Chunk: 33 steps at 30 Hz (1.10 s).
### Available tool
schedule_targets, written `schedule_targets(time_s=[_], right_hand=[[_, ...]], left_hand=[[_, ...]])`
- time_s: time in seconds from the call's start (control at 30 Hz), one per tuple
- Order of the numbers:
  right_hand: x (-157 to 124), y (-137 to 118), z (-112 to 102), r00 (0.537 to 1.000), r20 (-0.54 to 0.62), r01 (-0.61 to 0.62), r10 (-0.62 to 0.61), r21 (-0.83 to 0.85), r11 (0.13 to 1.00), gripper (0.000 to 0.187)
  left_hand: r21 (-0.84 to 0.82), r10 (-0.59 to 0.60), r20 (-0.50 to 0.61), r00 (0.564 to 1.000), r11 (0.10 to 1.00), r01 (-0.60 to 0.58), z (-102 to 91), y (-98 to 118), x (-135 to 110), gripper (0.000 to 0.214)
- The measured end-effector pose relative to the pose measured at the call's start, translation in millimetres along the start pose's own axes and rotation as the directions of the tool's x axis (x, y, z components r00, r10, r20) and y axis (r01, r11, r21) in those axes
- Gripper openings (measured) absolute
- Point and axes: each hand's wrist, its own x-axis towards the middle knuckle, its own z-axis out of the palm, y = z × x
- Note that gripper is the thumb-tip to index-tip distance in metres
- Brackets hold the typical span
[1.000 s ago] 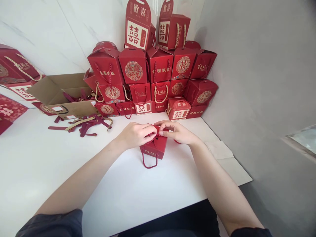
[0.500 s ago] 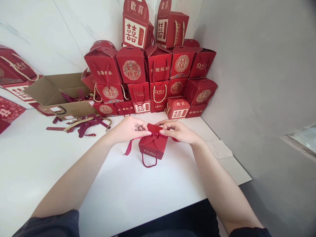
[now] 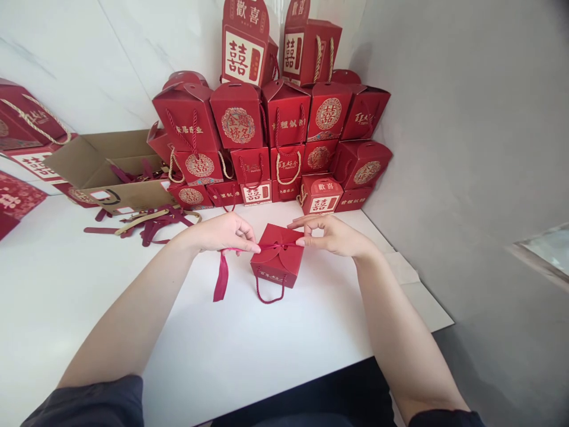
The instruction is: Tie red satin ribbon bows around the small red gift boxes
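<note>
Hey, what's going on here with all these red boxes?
A person is working with both bare hands on a small red gift box on a white table. The left hand and right hand hold a red ribbon stretched across the box's folded top, its tail hanging at the left. Stacked red gift boxes stand behind, beside a cardboard carton with loose ribbons spilling out in front.
</note>
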Motion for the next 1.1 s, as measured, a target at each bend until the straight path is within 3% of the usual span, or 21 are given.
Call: schedule_targets(time_s=[0.1, 0.2, 0.3, 0.47, 0.6, 0.7, 0.9, 1.1], right_hand=[[-0.3, 1.1, -1.5, 0.998, 0.029, -0.062, 0.061, 0.065, 0.996, 0.033], [-0.4, 0.8, -1.7, 0.990, 0.065, -0.130, 0.124, 0.110, 0.985, 0.034], [1.4, 0.3, 1.8, 0.996, -0.010, -0.084, 0.085, 0.083, 0.993, 0.028], [6.6, 3.0, 10.2, 0.997, -0.082, 0.002, 0.005, 0.085, 0.996, 0.022], [9.3, 7.0, 12.7, 0.996, -0.092, 0.019, -0.017, 0.025, 1.000, 0.023], [10.0, 8.3, 12.5, 0.994, -0.105, 0.011, -0.010, 0.006, 1.000, 0.026], [11.0, 8.1, 11.6, 0.995, -0.089, -0.028, 0.034, 0.070, 0.997, 0.031], [13.5, 11.6, 14.3, 0.997, -0.052, -0.053, 0.061, 0.134, 0.990, 0.034]], left_hand=[[0.000, 0.001, 0.094, 0.996, 1.000, -0.001, -7.8, -5.8, -1.4, 0.029], [-0.016, 0.137, 0.141, 0.980, 0.991, -0.136, -13.0, -5.8, -4.1, 0.024], [-0.086, 0.269, 0.161, 0.950, 0.962, -0.258, -12.5, -1.5, -5.7, 0.019], [-0.200, 0.272, 0.177, 0.946, 0.951, -0.236, -8.9, 0.5, -6.0, 0.017], [-0.157, 0.330, 0.181, 0.927, 0.940, -0.304, -9.3, -1.7, -4.7, 0.017], [-0.121, 0.372, 0.146, 0.917, 0.926, -0.357, -7.1, 0.7, -3.8, 0.015], [-0.202, 0.415, 0.030, 0.909, 0.893, -0.401, 4.3, 10.5, -4.4, 0.015], [-0.420, 0.375, 0.103, 0.921, 0.856, -0.301, 13.4, 8.7, 2.8, 0.020]])
